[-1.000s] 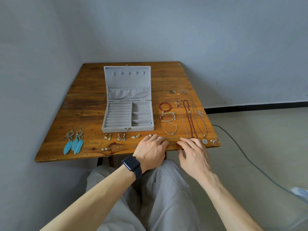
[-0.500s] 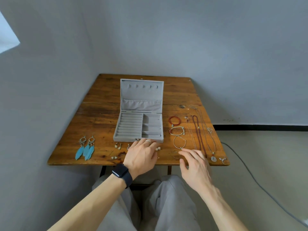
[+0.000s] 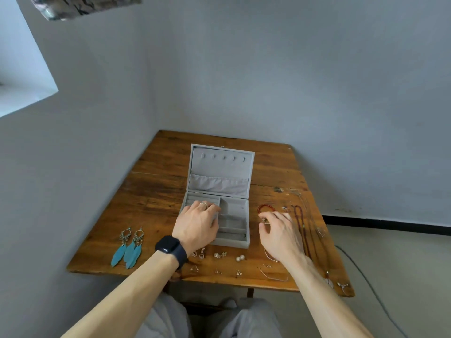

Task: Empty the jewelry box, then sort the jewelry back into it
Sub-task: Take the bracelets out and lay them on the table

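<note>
The grey jewelry box (image 3: 234, 231) lies open mid-table, its lid (image 3: 219, 167) tilted back and its visible compartments empty. My left hand (image 3: 197, 223), wearing a ring and a black watch, rests with straight fingers on the box's ring-roll section. To the right of the box, my right hand (image 3: 280, 232) has its thumb and forefinger pinched on a beaded bracelet (image 3: 263, 220), most of it hidden under the hand. A red bead bracelet (image 3: 264, 206) lies just beyond it. Long necklaces (image 3: 301, 223) stretch along the right edge.
Two blue feather earrings (image 3: 128, 250) lie at the front left of the wooden table (image 3: 151, 203). Several small earrings (image 3: 219, 254) and pearl studs (image 3: 240, 258) sit in front of the box. A thin chain (image 3: 273, 276) lies near the front edge. A cable (image 3: 366, 284) runs across the floor at the right.
Both hands moved away from the table's front edge. The left hand went onto the box's ring rolls; the right hand reached the bracelets. The camera tilted upward.
</note>
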A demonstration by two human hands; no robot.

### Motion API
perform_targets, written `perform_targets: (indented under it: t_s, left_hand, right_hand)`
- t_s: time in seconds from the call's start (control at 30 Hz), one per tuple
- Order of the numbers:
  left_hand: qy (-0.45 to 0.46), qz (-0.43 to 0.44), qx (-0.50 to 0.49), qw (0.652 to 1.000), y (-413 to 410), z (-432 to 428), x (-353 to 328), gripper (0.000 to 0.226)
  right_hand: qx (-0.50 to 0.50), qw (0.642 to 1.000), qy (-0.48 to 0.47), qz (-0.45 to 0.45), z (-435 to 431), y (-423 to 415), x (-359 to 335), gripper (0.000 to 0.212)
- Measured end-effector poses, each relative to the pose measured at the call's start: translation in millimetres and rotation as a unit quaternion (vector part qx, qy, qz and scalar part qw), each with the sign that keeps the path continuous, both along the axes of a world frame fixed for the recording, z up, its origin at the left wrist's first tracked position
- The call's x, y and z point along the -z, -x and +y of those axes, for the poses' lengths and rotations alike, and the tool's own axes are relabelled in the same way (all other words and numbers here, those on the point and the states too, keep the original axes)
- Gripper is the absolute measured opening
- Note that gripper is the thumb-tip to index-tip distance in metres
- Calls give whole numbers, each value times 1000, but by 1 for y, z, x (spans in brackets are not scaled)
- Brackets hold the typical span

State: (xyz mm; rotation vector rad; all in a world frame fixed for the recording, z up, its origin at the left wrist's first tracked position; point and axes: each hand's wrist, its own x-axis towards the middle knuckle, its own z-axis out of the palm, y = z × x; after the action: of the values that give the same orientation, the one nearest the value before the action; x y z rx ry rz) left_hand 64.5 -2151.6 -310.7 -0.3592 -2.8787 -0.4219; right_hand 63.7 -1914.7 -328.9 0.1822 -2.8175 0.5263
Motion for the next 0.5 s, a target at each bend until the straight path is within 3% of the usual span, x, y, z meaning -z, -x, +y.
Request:
perform_targets:
  t_s: [0.27,0.43,0.5]
  left_hand:
    - [1,-41,-4,999,31,-1,19,42]
    - [-30,-46,-5,999,30,-3,31,37]
    - [-32,-42,-6,999,29,-4,36,36]
  right_hand:
    - [66,990,-70,-102,3,61,13,34]
    - [68,989,-68,-108,5,79,17,14]
    - [70,991,-23,-112,8,80,14,12]
